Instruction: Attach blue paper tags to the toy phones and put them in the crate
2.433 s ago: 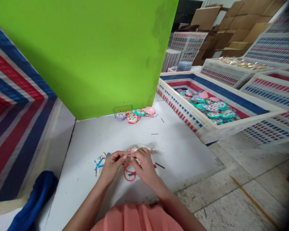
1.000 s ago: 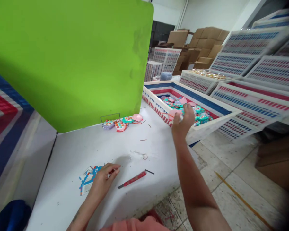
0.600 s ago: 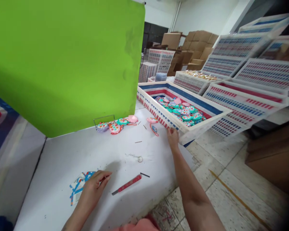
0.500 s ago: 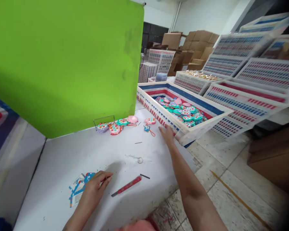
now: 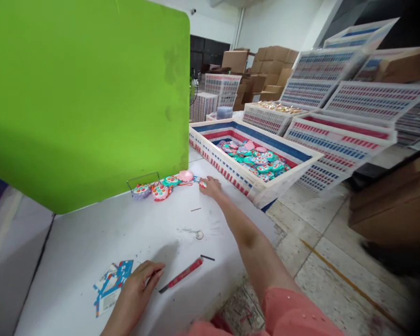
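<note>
My left hand [image 5: 140, 284] rests on the white table with its fingers loosely curled together, and nothing shows in them. It lies beside a few blue-and-white printed cards [image 5: 112, 284]. Right of it is a red utility knife [image 5: 185, 274]. My right hand [image 5: 212, 187] reaches across the table, its fingers closed over a small pink toy with a button face [image 5: 203, 185], which is mostly hidden. A bit of blue shows by the fingertips. To the left stand a purple toy [image 5: 141, 190], a red-edged toy [image 5: 161, 192], a green toy [image 5: 171, 180] and a pink toy [image 5: 186, 176].
A large white crate [image 5: 255, 189] with a striped lining holds many such toys [image 5: 262, 161] at the table's right edge. A green panel [image 5: 91, 102] borders the back. A thin wire frame [image 5: 143, 178] stands by the toys. Stacked crates [image 5: 339, 133] and cartons [image 5: 273, 60] fill the background.
My right hand has moved left from beside the crate onto the pink toy and its blue tag. My left hand stays by the cards. The view has shifted slightly right.
</note>
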`<state>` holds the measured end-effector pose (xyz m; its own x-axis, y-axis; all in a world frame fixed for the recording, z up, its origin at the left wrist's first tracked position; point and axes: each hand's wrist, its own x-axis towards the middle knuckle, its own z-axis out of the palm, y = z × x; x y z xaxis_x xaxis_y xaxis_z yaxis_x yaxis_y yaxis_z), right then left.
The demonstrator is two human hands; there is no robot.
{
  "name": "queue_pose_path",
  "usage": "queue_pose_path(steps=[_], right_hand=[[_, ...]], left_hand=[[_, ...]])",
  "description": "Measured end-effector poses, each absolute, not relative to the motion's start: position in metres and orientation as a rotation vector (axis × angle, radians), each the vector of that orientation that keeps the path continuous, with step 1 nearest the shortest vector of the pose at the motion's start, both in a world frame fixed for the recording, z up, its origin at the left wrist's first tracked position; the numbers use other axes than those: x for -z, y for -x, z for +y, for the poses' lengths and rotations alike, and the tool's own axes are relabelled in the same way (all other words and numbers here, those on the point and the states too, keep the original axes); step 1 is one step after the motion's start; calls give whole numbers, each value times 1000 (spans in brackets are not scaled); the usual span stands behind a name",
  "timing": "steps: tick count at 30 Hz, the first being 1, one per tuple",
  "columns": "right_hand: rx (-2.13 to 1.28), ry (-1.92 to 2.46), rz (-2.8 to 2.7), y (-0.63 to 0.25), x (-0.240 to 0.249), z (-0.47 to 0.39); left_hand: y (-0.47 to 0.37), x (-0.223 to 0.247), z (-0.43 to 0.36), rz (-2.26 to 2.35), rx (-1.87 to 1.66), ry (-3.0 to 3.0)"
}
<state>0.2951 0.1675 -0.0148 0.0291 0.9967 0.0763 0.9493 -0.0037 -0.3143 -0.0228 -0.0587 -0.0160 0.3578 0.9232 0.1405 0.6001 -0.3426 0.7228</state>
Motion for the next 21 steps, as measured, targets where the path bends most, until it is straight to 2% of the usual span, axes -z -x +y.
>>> queue_pose_path(steps=[4,7,9,12,14,17,21], right_hand=[[-340,1766,-2328,-292,5,137],[-305,1606,-2481,-318,-29,129],[-55,1564,-2472,-346,-63,134],[446,1758,-1977,-384,-111,141],[581,1736,-1764,-391,-124,137],[398,1479,-1864,-361,-105,111],[-144,1268,-1999,-277,-28,56]], left_hand=[[23,19,-52,1328,-674,-2076],[20,21,-39,1330,-605,-2117],[15,22,-29,1337,-586,-2163],[3,25,-11,1395,-585,-2243],[-6,28,2,1447,-576,-2294],[-19,36,19,1490,-512,-2352],[-30,45,35,1474,-432,-2379]])
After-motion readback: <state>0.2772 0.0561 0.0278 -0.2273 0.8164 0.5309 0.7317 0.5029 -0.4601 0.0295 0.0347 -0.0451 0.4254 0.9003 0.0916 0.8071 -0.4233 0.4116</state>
